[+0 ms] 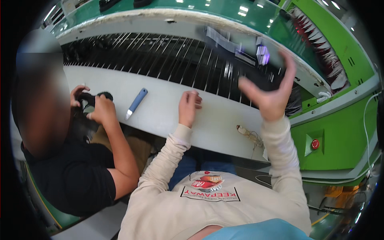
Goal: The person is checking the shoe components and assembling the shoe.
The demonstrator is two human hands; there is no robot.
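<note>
My right hand (274,94) is raised over the far right of the white ledge, its thumb and fingers spread wide. Just beyond it a blurred dark object (236,50) with grey and purple-lit parts lies over the rollers; its kind cannot be made out. No grip on it shows. My left hand (189,107) rests by the ledge's far edge with curled fingers, and nothing shows in them. To its left lies a knife (137,104) with a blue handle and a short metal blade.
A dark roller conveyor (160,60) runs beyond the white ledge (216,124). Thin string (252,136) lies at the ledge's right end. At left, a co-worker's hands (103,109) hold a dark item. A green machine (332,140) with a red button (315,144) stands at right.
</note>
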